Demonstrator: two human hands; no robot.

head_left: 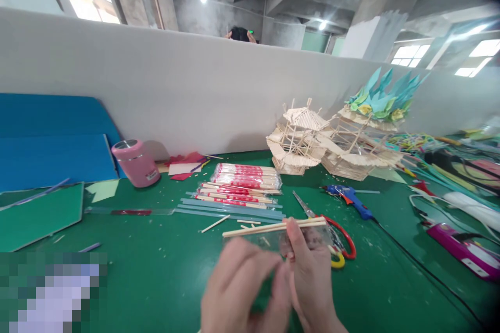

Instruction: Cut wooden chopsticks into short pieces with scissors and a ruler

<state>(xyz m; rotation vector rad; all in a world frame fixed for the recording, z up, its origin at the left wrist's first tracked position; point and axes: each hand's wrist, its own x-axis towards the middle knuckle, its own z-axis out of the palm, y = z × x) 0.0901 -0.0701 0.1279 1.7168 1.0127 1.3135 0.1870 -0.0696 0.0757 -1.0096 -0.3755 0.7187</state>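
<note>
My right hand is closed, its thumb pressing a pair of wooden chopsticks that lie level across the fingers. Clear plastic film hangs just below the sticks. Beside it, my left hand is curled and slightly blurred, with its fingertips close to the right hand's fingers; whatever they pinch is hidden. Behind the right hand lie scissors with red and yellow handles. Just beyond the chopsticks are pale blue glue sticks and several red-and-white packets of wrapped chopsticks.
A blue glue gun with a black cord lies right, near a magenta power strip. Stick-built pavilion models stand at the back against a white partition. A pink flask stands left, beside blue boards.
</note>
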